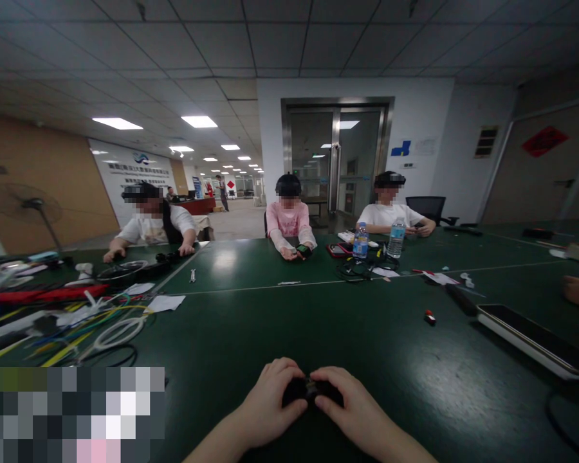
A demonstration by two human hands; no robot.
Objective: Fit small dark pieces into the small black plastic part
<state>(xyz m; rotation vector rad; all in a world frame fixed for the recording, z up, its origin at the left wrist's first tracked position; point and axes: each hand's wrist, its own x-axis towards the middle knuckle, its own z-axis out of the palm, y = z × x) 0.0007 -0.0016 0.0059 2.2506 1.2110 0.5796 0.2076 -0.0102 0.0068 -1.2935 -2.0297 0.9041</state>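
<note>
One small dark object (311,388): between the two hands, near the lower edge of the view, centred left to right; its shape is mostly hidden by fingers, and whether it touches the counter cannot be told.
Left hand (273,397): fingers curled and thumb brought round, pinching the object from its left side.
Right hand (351,400): much the same, forefinger above and thumb below, gripping the object from its right side; the two hands' fingertips are close together.
Green counter (270,334): dark, glossy surface under both hands, crossed by a seam farther off.
Red-and-black piece (430,317): small, alone on the counter, beyond the right hand and to its right.
Flat slab (535,337): dark face, pale edge, lying farther right.
White cable (118,334): loosely coiled among other wires at left.
White paper (165,303): flat, just beyond the coil.
Wrench (193,276): lying near the far side, left of centre.
Bottles: one with a blue cap (360,241), one clear (396,239), both upright near tangled black cables (354,270).
Co-workers: a person in pink (289,218) opposite, a person at left (159,222) and a person at right (393,215), both in white tops.
Glass doors (313,170): metal-framed, behind them.
</note>
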